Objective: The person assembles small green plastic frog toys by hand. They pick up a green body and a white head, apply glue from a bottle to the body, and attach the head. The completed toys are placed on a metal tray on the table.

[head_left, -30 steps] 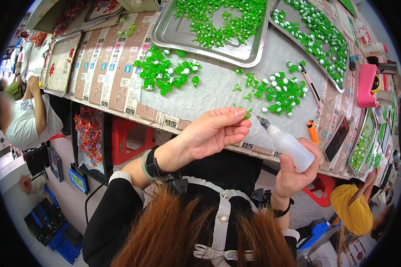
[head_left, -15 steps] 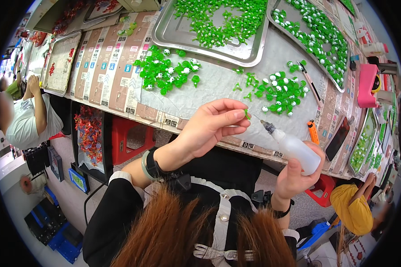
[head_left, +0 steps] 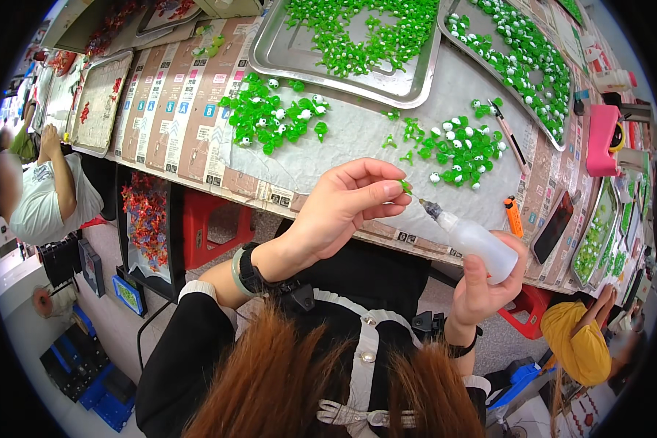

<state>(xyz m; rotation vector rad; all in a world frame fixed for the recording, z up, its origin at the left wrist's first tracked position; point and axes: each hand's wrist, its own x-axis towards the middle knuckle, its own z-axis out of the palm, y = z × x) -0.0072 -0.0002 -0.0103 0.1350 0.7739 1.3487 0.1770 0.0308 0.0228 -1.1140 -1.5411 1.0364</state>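
Between thumb and forefinger, my left hand (head_left: 350, 201) pinches a small green plastic piece (head_left: 406, 187). My right hand (head_left: 489, 288) is wrapped round a translucent squeeze bottle (head_left: 482, 247) with a dark, thin nozzle (head_left: 431, 209). The nozzle tip points up and left, close to the green piece; whether they touch I cannot tell. Past my hands lies a pile of green pieces with white eye-like balls (head_left: 460, 150), with a few loose green pieces (head_left: 412, 130) beside it. Another pile of green and white pieces (head_left: 270, 117) sits to the left.
Metal trays (head_left: 409, 95) of green pieces stand at the back. A pen (head_left: 509, 135), an orange cutter (head_left: 514, 217), a phone (head_left: 553, 226) and a pink tape dispenser (head_left: 603, 142) lie to the right. Co-workers sit at far left (head_left: 51, 190) and right (head_left: 580, 339).
My right hand has brought the bottle slightly to the left, so its nozzle is nearer the green piece. My left hand has hardly moved.
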